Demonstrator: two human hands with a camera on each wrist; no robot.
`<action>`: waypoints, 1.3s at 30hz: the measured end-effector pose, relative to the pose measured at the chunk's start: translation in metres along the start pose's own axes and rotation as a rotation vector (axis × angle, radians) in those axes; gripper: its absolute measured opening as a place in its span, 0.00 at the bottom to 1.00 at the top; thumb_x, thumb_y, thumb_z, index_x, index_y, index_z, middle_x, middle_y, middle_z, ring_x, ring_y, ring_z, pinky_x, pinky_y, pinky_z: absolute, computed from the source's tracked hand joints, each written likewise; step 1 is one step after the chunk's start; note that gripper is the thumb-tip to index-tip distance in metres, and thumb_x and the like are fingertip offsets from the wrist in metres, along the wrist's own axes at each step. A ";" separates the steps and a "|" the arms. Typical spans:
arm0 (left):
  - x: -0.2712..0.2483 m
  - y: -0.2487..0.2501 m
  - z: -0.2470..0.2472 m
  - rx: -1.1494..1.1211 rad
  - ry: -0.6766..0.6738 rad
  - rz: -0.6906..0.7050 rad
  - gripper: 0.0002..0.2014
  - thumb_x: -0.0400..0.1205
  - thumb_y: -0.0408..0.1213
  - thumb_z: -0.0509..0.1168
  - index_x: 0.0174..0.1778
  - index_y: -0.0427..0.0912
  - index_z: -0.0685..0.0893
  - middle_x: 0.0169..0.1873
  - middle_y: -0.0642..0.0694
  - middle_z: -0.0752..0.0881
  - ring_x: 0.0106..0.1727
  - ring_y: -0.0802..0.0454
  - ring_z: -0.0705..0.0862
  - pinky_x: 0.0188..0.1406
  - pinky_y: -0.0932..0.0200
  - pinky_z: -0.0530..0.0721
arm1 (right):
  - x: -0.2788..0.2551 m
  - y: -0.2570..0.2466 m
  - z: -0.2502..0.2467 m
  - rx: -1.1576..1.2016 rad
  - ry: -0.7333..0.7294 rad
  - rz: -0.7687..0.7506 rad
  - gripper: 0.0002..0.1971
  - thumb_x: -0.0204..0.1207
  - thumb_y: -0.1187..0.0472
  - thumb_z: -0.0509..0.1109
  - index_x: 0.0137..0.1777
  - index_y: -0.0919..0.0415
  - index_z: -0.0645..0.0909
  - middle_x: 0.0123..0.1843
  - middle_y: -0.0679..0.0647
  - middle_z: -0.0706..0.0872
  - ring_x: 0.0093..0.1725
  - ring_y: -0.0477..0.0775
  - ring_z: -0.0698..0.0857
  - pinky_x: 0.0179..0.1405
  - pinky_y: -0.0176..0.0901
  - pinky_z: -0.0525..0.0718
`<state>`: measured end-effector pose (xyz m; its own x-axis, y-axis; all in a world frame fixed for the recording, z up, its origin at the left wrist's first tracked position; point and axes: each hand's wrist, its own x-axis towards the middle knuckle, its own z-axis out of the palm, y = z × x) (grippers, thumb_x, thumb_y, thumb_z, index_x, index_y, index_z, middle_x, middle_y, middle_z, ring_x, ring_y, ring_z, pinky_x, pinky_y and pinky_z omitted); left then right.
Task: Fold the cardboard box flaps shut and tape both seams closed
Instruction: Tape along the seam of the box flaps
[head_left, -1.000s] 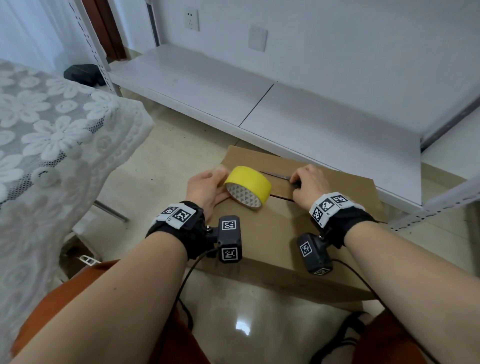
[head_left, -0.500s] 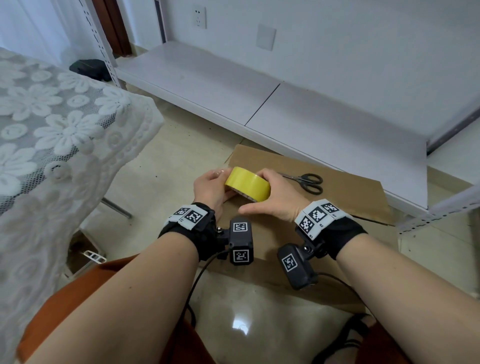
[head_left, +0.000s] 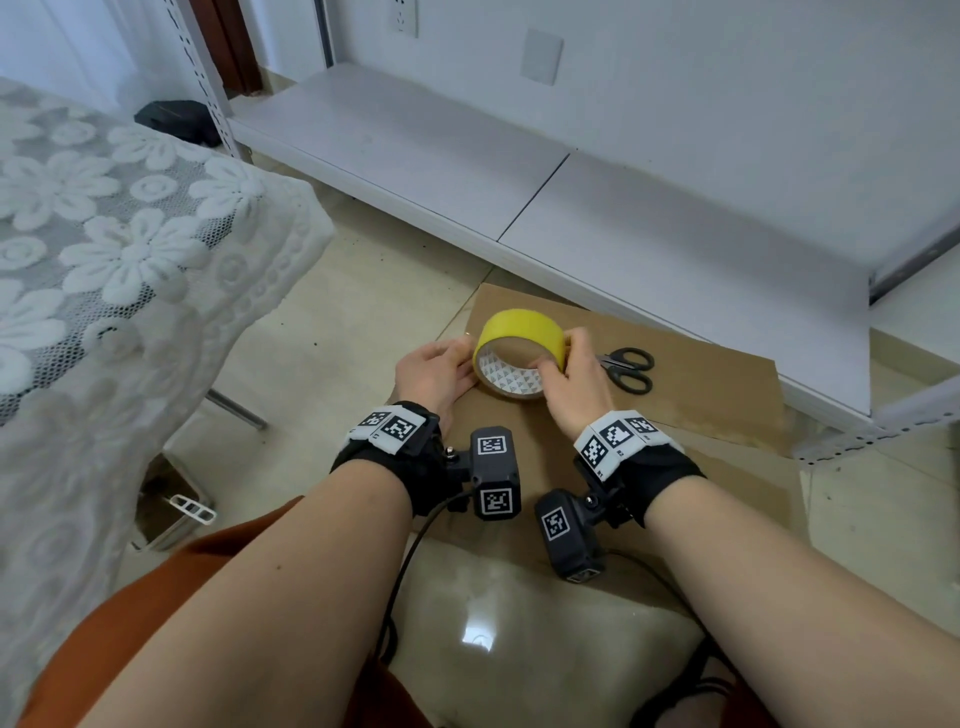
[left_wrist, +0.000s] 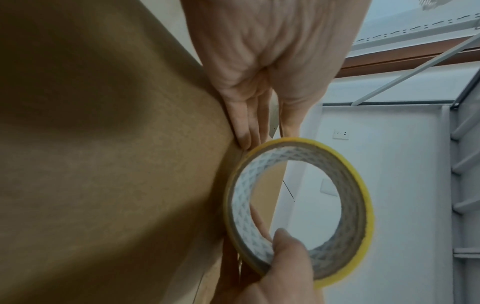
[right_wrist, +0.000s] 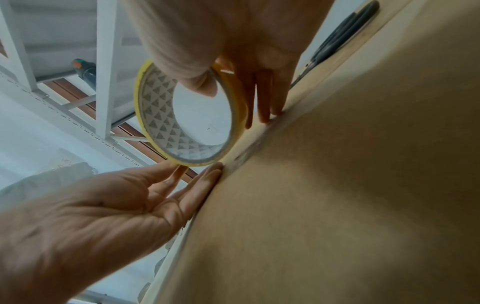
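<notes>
Black-handled scissors (head_left: 626, 368) are lying on the flat brown cardboard box (head_left: 717, 384) just right of the right hand (head_left: 574, 382), blocking that side. The white metal shelf (head_left: 597, 208) is closing off the far edge; bare cardboard is lying open nearer.

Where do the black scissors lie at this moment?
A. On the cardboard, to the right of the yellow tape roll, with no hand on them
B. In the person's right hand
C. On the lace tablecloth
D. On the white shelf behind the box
A. The scissors lie flat on the cardboard box, just beyond the right hand, which grips the yellow tape roll and not the scissors.
</notes>
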<state>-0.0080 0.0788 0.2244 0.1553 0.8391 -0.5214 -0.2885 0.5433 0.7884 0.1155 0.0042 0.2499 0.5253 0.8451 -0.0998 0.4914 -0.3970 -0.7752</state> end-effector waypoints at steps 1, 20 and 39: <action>0.002 0.000 -0.001 -0.007 0.011 -0.009 0.04 0.82 0.28 0.65 0.49 0.31 0.83 0.45 0.35 0.89 0.44 0.45 0.90 0.46 0.56 0.90 | 0.000 0.002 0.004 0.009 0.006 0.012 0.10 0.81 0.58 0.63 0.56 0.62 0.69 0.47 0.58 0.81 0.45 0.58 0.79 0.43 0.47 0.75; 0.013 -0.002 -0.012 -0.025 0.022 -0.034 0.06 0.83 0.31 0.66 0.50 0.32 0.82 0.47 0.34 0.88 0.38 0.45 0.90 0.44 0.53 0.90 | 0.009 0.004 0.011 -0.087 0.091 -0.007 0.11 0.78 0.73 0.60 0.59 0.63 0.72 0.46 0.57 0.79 0.45 0.58 0.78 0.39 0.42 0.69; 0.019 0.009 -0.014 0.260 -0.057 0.039 0.12 0.87 0.37 0.60 0.53 0.31 0.82 0.37 0.38 0.86 0.26 0.52 0.88 0.30 0.61 0.89 | 0.018 -0.011 0.015 0.132 0.119 0.225 0.06 0.83 0.62 0.58 0.49 0.63 0.75 0.45 0.57 0.78 0.45 0.56 0.76 0.42 0.40 0.68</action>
<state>-0.0205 0.0994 0.2167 0.2041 0.8557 -0.4756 -0.0439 0.4933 0.8687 0.1089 0.0291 0.2471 0.6923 0.6901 -0.2110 0.2624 -0.5131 -0.8172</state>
